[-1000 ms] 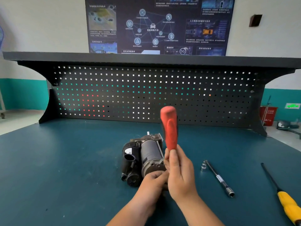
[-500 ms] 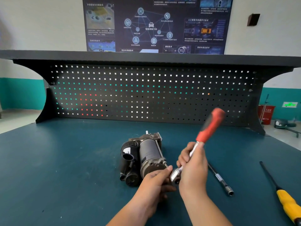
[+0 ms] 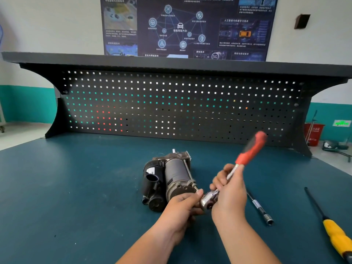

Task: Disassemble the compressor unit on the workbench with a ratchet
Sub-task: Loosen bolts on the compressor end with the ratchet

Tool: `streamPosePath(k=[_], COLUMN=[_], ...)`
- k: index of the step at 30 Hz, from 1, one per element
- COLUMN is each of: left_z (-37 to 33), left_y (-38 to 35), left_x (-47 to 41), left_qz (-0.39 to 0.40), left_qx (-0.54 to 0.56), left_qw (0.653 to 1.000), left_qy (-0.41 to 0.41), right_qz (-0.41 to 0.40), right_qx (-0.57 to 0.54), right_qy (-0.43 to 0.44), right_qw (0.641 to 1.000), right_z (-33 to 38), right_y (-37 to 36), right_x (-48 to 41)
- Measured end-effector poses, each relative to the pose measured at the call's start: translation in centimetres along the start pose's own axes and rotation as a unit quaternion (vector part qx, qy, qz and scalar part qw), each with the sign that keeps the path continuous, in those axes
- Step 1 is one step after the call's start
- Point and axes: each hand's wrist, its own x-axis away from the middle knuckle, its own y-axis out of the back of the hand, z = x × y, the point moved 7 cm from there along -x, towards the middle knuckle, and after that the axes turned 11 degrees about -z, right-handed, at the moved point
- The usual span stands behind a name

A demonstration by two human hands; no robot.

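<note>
The compressor unit (image 3: pixel 171 180) lies in the middle of the blue workbench (image 3: pixel 76 187), just in front of me. My right hand (image 3: pixel 228 195) grips the ratchet (image 3: pixel 245 155) around its steel shaft; the red handle points up and to the right, blurred. My left hand (image 3: pixel 182 208) has its fingers curled around the ratchet head, at the near end of the compressor unit. An extension bar (image 3: pixel 260 208) and a yellow-handled screwdriver (image 3: pixel 333 233) lie to the right.

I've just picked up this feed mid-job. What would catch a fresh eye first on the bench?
The ratchet, its bright red handle tilted up to the right at centre: the right hand grips its shaft and the left hand pinches at its metal head. Just left of them the dark compressor lies on the teal workbench. At the far right edge lies a yellow-handled screwdriver.
</note>
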Motion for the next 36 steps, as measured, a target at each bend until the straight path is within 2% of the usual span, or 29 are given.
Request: streamPosePath(k=[2,4,6,9,11,13,15,16,17,18,21,23,25,28,30,33,36], left_z=[0.0,0.0,0.1,0.3,0.3,-0.1,-0.8,-1.0,-1.1,-1.0,-0.3,-0.1,0.0,0.3,0.3,0.4,0.5], left_y=[0.0,0.0,0.1,0.3,0.3,0.3,0.2,0.2,0.1,0.1,0.5,0.6,0.4,0.3,0.3,0.7,0.9], left_x=[0.0,0.1,0.2,0.3,0.3,0.6,0.8,0.8,0.9,0.9,0.3,0.1,-0.1,-0.4,-0.4,-0.1,0.1], left_qz=[-0.004,-0.009,-0.015,-0.006,0.002,0.004,0.005,0.012,0.021,0.025,0.008,-0.006,-0.021,-0.032,-0.037,-0.038,-0.03], left_qx=[-0.001,-0.001,-0.002,-0.023,-0.028,0.003,0.05,0.062,0.071,0.063,0.023,0.019,0.018,0.005,0.003,-0.003,-0.017], left_qw=[1.0,1.0,1.0,0.999,0.999,1.0,0.999,0.998,0.997,0.998,1.0,1.0,0.999,0.999,0.999,0.998,0.998], left_qy=[-0.004,-0.002,0.009,0.028,0.028,0.014,-0.014,-0.02,-0.018,-0.014,0.004,0.016,0.022,0.023,0.025,0.041,0.058], right_qz=[-0.061,-0.078,-0.052,0.047,0.168,0.303,0.364,0.362,0.352,0.341,0.272,0.185,0.069,-0.065,-0.085,-0.035,0.072], right_qx=[-0.043,-0.057,-0.016,0.062,0.116,0.222,0.318,0.337,0.33,0.305,0.175,0.08,0.009,-0.089,-0.115,-0.062,0.022], right_qy=[-0.08,-0.092,-0.031,0.136,0.239,0.318,0.381,0.4,0.403,0.386,0.266,0.171,0.083,-0.052,-0.082,-0.02,0.101], right_qw=[0.994,0.991,0.998,0.988,0.949,0.87,0.788,0.772,0.778,0.801,0.908,0.964,0.994,0.993,0.986,0.997,0.992], right_z=[-0.9,-1.2,-0.6,1.0,1.4,0.5,-0.5,-0.6,-0.5,-0.3,0.3,0.4,0.2,-0.5,-0.8,-0.4,0.8], right_y=[1.0,1.3,1.0,-0.6,-2.2,-3.6,-4.2,-4.3,-4.3,-4.2,-3.6,-2.7,-1.1,0.8,1.1,0.3,-1.5], right_x=[-0.7,-1.0,-0.7,0.9,2.9,5.2,6.7,6.9,6.8,6.6,5.2,3.8,2.2,0.4,0.0,0.4,1.7])
